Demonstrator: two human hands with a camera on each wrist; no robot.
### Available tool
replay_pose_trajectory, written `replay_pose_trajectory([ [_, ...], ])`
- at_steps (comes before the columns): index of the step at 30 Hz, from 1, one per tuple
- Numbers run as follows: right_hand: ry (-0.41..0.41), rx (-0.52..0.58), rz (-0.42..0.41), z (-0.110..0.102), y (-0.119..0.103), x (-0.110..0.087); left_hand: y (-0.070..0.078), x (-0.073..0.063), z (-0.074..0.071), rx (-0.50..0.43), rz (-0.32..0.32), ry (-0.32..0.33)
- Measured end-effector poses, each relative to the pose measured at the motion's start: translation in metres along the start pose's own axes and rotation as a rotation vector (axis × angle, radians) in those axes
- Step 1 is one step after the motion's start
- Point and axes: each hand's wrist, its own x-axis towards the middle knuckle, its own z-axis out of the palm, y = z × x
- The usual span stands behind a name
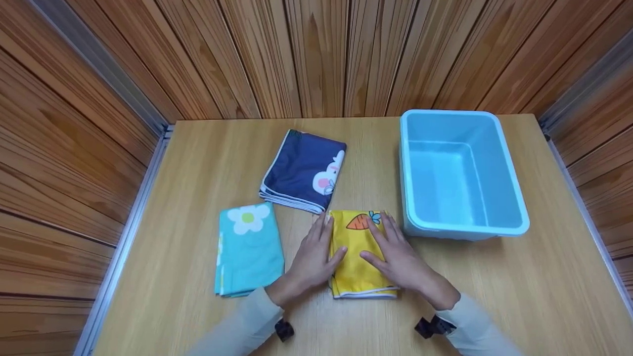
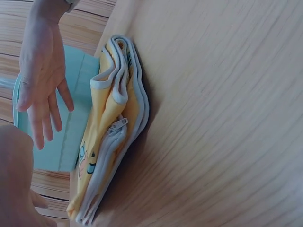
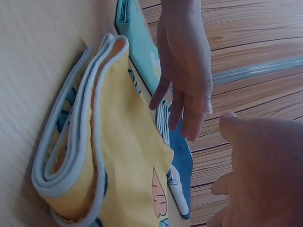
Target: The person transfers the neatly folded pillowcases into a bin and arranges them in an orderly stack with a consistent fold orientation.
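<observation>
One folded yellow fabric cloth with white-piped edges and an orange carrot print [image 1: 358,264] lies on the pale wood-grain table [image 1: 173,198], between the left hand [image 1: 315,254] and the right hand [image 1: 401,257]. Both hands are spread nearly flat over its long sides, fingers straight, gripping nothing; whether they press the fabric I cannot tell.

The cloth should be light, soft and hard to damage, but its layers look loose: the near end bulges into curling folds, so pinching only the top layer would probably unfold it. Fingers under the lowest layer from both long sides, thumbs above, seem the safer hold. A small zip pull [image 2: 118,124] juts from one edge and might snag.

Just right stands a light blue rectangular plastic tub [image 1: 470,229]; a turquoise flower-print cloth [image 1: 252,262] lies left, a navy cloth with a white animal print [image 1: 301,165] beyond.
</observation>
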Motion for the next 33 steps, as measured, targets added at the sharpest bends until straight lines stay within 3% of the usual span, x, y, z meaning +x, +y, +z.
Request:
replay_pose_trajectory([
  [9, 0.027, 0.085, 0.080, 0.006, 0.007, 0.003, -0.001, 0.001, 0.003, -0.120, -0.076, -0.013],
  [22, 0.027, 0.173, 0.190, 0.009, 0.016, 0.006, 0.001, 0.003, 0.002, -0.420, -0.242, 0.034],
  [27, 0.042, 0.216, 0.209, 0.012, 0.019, 0.006, 0.001, 0.006, 0.002, -0.527, -0.256, 0.050],
  [33, 0.045, 0.279, 0.231, 0.011, 0.020, 0.007, 0.001, 0.007, 0.004, -0.593, -0.247, 0.090],
])
